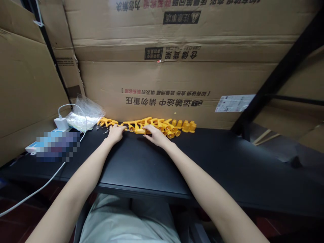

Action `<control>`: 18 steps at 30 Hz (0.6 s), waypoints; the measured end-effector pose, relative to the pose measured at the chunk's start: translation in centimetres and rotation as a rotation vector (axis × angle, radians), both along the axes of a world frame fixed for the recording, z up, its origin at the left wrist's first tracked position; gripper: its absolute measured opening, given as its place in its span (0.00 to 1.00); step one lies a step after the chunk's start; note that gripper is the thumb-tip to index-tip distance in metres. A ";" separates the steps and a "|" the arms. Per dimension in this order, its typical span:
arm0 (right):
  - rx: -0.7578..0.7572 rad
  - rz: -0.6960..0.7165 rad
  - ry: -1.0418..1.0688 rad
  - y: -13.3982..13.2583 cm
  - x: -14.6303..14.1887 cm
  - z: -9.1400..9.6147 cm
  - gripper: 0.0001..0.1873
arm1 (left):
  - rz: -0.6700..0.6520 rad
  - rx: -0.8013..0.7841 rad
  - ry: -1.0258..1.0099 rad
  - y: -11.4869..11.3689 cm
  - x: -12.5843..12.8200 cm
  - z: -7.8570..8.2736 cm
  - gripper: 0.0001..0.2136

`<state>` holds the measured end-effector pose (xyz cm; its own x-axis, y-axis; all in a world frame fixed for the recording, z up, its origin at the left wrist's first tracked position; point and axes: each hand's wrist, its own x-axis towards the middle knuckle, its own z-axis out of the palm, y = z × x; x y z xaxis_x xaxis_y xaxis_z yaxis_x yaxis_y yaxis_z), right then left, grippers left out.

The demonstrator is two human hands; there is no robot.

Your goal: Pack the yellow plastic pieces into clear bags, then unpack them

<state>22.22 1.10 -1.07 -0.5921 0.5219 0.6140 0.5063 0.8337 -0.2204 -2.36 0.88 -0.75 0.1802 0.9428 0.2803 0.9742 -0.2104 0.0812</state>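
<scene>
a cardboard sheet (164, 79) with upside-down printing fills the upper middle of the frame, a white label (235, 103) at its lower right. a black post (280, 77) slants down the right. at middle left, a white plug (61, 123) sits near a crumpled clear bag (83, 116).

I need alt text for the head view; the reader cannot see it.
A person's right hand touches a yellow piece, and the left hand is beside other yellow parts, clustered at the back of a black table. Behind them stands cardboard with upside-down Chinese print; crumpled clear plastic lies at left.
</scene>
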 end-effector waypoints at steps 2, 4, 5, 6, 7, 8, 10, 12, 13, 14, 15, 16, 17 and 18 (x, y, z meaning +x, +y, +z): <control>-0.011 0.016 -0.012 -0.2 -0.3 -0.1 0.15 | 0.011 -0.020 -0.003 -0.1 0.2 0.0 0.20; -0.010 0.012 -0.005 -0.4 -0.5 -0.1 0.15 | 0.008 -0.024 -0.025 -0.2 0.3 0.0 0.20; -0.005 0.003 -0.001 -0.5 -0.6 -0.1 0.15 | 0.005 -0.026 -0.037 -0.2 0.3 0.0 0.20; 0.003 -0.008 0.001 -0.5 -0.7 -0.1 0.15 | 0.002 -0.027 -0.049 -0.2 0.4 0.0 0.20; 0.011 -0.020 0.001 -0.6 -0.8 -0.1 0.15 | 0.001 -0.028 -0.057 -0.2 0.4 0.0 0.20; 0.020 -0.030 0.001 -0.6 -0.8 -0.1 0.15 | 0.000 -0.027 -0.063 -0.2 0.4 0.0 0.20; 0.032 -0.043 0.009 -0.6 -0.8 0.0 0.16 | -0.003 -0.020 -0.070 -0.2 0.4 -0.1 0.20; 0.037 -0.040 0.025 -0.6 -0.9 -0.1 0.16 | -0.006 -0.004 -0.075 -0.1 0.4 -0.2 0.19; 0.037 -0.034 0.027 -0.6 -0.9 -0.1 0.16 | -0.007 0.005 -0.077 -0.1 0.4 -0.2 0.19; 0.036 -0.027 0.023 -0.6 -0.9 -0.1 0.16 | -0.008 0.015 -0.076 -0.1 0.4 -0.3 0.19; 0.035 -0.021 0.017 -0.6 -0.9 -0.1 0.16 | -0.009 0.023 -0.073 0.0 0.3 -0.3 0.18; 0.035 -0.015 0.011 -0.5 -0.8 -0.2 0.16 | -0.010 0.028 -0.065 0.0 0.3 -0.3 0.19; 0.034 -0.011 0.008 -0.4 -0.8 -0.2 0.16 | -0.010 0.029 -0.052 0.0 0.3 -0.2 0.19; 0.033 -0.009 0.013 -0.4 -0.7 -0.2 0.16 | -0.009 0.028 -0.036 0.0 0.3 -0.2 0.20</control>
<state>21.47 0.74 -1.27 -0.5795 0.5065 0.6384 0.5114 0.8360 -0.1990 -2.06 0.86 -0.96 0.1784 0.9329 0.3127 0.9687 -0.2222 0.1103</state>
